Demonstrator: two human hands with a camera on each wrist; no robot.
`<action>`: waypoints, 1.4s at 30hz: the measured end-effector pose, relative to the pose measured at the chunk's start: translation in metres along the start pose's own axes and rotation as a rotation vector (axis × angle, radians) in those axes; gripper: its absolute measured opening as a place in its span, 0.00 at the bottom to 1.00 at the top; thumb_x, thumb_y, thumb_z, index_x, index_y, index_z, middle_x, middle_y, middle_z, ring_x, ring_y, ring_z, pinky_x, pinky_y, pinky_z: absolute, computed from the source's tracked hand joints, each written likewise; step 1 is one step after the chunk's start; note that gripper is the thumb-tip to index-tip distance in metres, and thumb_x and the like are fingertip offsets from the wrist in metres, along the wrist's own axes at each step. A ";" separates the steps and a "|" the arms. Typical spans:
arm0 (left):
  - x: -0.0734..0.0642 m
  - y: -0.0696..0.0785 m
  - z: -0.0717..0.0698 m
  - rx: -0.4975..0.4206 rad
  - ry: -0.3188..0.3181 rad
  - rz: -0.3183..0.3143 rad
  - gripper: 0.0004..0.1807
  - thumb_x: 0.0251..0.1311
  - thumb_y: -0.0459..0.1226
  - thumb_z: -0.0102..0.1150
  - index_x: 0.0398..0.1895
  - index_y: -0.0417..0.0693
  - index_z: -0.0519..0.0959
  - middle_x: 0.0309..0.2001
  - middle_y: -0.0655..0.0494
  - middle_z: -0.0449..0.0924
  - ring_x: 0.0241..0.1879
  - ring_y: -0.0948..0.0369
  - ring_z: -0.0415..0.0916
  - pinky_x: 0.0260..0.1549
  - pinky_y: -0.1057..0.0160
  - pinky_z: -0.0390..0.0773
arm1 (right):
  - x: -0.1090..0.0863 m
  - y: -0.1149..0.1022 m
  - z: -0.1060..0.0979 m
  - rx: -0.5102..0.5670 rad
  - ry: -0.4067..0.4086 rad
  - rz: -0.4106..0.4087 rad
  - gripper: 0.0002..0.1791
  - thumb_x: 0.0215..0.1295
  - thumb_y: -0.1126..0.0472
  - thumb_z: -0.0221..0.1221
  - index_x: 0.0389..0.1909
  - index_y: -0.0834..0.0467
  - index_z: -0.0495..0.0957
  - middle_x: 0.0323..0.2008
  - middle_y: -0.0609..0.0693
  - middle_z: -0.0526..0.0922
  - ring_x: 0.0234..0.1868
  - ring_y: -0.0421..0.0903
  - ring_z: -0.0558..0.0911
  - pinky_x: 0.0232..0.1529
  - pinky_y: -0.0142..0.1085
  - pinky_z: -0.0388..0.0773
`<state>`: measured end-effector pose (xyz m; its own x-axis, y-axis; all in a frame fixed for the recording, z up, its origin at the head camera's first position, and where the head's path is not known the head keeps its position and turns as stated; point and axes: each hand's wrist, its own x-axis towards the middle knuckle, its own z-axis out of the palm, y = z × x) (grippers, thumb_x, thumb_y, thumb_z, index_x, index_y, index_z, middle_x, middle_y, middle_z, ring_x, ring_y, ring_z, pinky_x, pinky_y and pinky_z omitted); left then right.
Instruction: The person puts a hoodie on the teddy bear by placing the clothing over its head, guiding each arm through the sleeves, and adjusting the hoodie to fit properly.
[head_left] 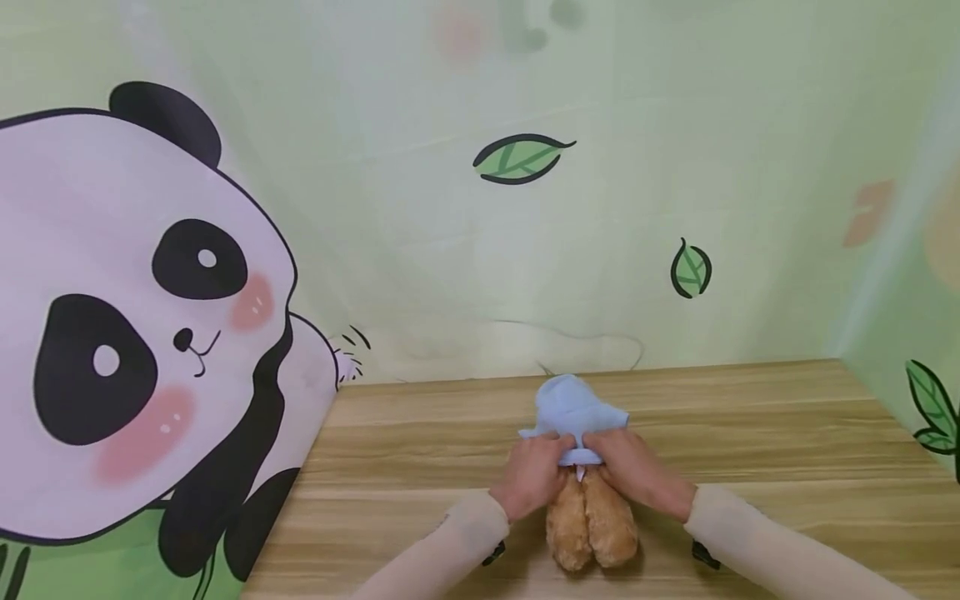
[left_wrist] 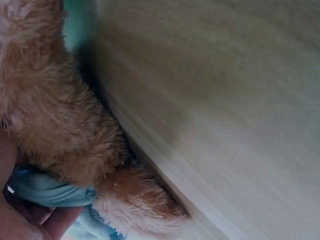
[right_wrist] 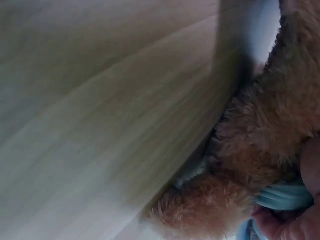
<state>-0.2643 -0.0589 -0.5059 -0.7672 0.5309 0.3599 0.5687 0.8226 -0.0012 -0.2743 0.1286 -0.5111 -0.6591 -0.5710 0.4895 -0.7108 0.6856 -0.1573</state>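
Note:
A brown plush toy (head_left: 568,529) lies on the table with two furry legs toward me. Light blue cloth, apparently a small garment (head_left: 572,408), covers its far part. My left hand (head_left: 528,471) pinches the cloth's near hem on one side; my right hand (head_left: 643,468) does the same on the other. In the left wrist view, the fingers (left_wrist: 20,220) hold gathered blue cloth (left_wrist: 47,189) against the fur (left_wrist: 55,105). Bunched fabric (right_wrist: 285,196) is likewise gripped by the fingers (right_wrist: 300,222) in the right wrist view. The toy's head cannot be made out.
The wood-grain table (head_left: 750,433) extends to both sides of the toy. Behind it hangs a pale green cloth backdrop (head_left: 420,208) with printed leaves and a large panda (head_left: 112,192) at the left. Another printed panel (head_left: 922,333) borders the right side.

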 end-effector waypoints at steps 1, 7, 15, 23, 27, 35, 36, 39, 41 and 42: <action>0.000 0.001 0.001 0.011 -0.011 -0.004 0.08 0.49 0.36 0.66 0.29 0.55 0.75 0.28 0.60 0.81 0.29 0.60 0.81 0.22 0.63 0.74 | 0.000 -0.001 0.001 -0.010 -0.001 0.008 0.17 0.46 0.72 0.64 0.20 0.50 0.68 0.18 0.42 0.74 0.21 0.39 0.74 0.23 0.33 0.69; 0.001 0.003 0.000 -0.032 -0.019 -0.047 0.12 0.41 0.35 0.68 0.27 0.56 0.73 0.26 0.61 0.83 0.26 0.61 0.80 0.20 0.64 0.71 | -0.002 -0.004 0.003 -0.019 0.008 0.141 0.18 0.39 0.74 0.63 0.30 0.56 0.70 0.15 0.46 0.73 0.17 0.42 0.73 0.19 0.35 0.67; -0.006 -0.005 -0.005 -0.297 0.046 -0.114 0.14 0.58 0.35 0.65 0.43 0.49 0.71 0.40 0.55 0.76 0.39 0.60 0.76 0.37 0.65 0.78 | -0.002 -0.002 -0.001 -0.023 0.169 0.083 0.19 0.44 0.74 0.69 0.40 0.60 0.77 0.39 0.53 0.78 0.40 0.52 0.79 0.40 0.44 0.78; -0.007 -0.007 -0.004 -0.247 0.048 -0.072 0.11 0.60 0.36 0.64 0.40 0.50 0.71 0.39 0.56 0.73 0.39 0.62 0.74 0.37 0.66 0.77 | 0.002 -0.003 -0.001 -0.056 0.103 0.046 0.16 0.48 0.74 0.65 0.33 0.56 0.71 0.29 0.48 0.73 0.32 0.46 0.75 0.31 0.38 0.73; -0.004 -0.005 -0.003 -0.203 0.038 -0.060 0.10 0.60 0.34 0.63 0.38 0.51 0.70 0.34 0.57 0.75 0.36 0.60 0.77 0.32 0.66 0.75 | 0.002 -0.003 0.001 -0.051 0.043 0.071 0.14 0.52 0.73 0.61 0.32 0.56 0.68 0.28 0.47 0.72 0.31 0.45 0.75 0.30 0.38 0.72; 0.001 -0.003 0.002 -0.075 0.051 -0.040 0.14 0.49 0.33 0.64 0.35 0.52 0.69 0.28 0.57 0.78 0.30 0.58 0.80 0.25 0.63 0.75 | 0.000 0.000 0.009 -0.027 0.032 0.044 0.15 0.52 0.70 0.63 0.31 0.52 0.68 0.25 0.45 0.77 0.26 0.44 0.79 0.25 0.37 0.72; 0.001 -0.002 0.003 -0.058 0.057 -0.039 0.14 0.49 0.34 0.65 0.34 0.52 0.69 0.28 0.57 0.78 0.29 0.58 0.81 0.24 0.63 0.75 | 0.000 0.000 0.009 -0.026 0.036 0.044 0.15 0.51 0.69 0.64 0.30 0.51 0.68 0.24 0.44 0.77 0.25 0.44 0.79 0.24 0.36 0.71; 0.002 0.000 0.005 0.009 0.069 -0.037 0.14 0.50 0.39 0.67 0.31 0.54 0.69 0.26 0.58 0.80 0.27 0.58 0.81 0.21 0.61 0.73 | 0.001 0.000 0.011 -0.032 0.047 0.037 0.15 0.49 0.66 0.67 0.25 0.49 0.69 0.20 0.42 0.77 0.22 0.42 0.78 0.21 0.35 0.69; 0.002 0.001 0.005 0.045 0.065 -0.043 0.13 0.50 0.41 0.67 0.29 0.55 0.69 0.24 0.59 0.81 0.27 0.59 0.81 0.19 0.62 0.71 | 0.001 0.000 0.011 -0.046 0.049 0.029 0.16 0.47 0.66 0.68 0.21 0.48 0.68 0.18 0.42 0.76 0.20 0.42 0.76 0.20 0.35 0.68; 0.002 0.002 0.005 0.053 0.062 -0.046 0.13 0.49 0.41 0.68 0.28 0.55 0.70 0.24 0.59 0.81 0.27 0.59 0.81 0.19 0.62 0.70 | 0.001 -0.001 0.010 -0.060 0.050 0.024 0.17 0.46 0.66 0.68 0.19 0.48 0.68 0.17 0.42 0.75 0.19 0.42 0.75 0.19 0.35 0.67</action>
<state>-0.2660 -0.0554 -0.5098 -0.7713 0.4800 0.4179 0.5153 0.8564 -0.0325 -0.2770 0.1230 -0.5193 -0.6614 -0.5317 0.5290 -0.6781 0.7253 -0.1187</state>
